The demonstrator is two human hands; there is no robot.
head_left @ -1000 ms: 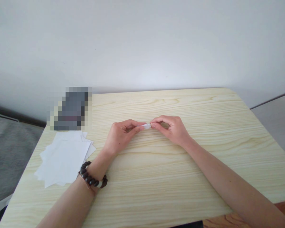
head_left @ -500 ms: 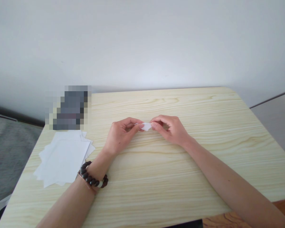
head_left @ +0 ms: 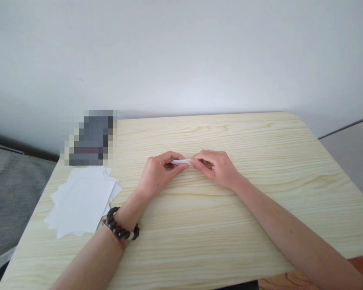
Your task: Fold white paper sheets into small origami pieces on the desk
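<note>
Soft light leaves a pale glow low on the wall (head_left: 196,86); coarse pixelation obscures a dark object (head_left: 92,135).

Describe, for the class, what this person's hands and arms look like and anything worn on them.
The left hand and right hand wear no gloves, and no sleeves show. Around the left one's wrist sit a bracelet of dark, rounded beads with one pale bead, and a thin reddish-brown cord. The right one's wrist has nothing on it.
</note>
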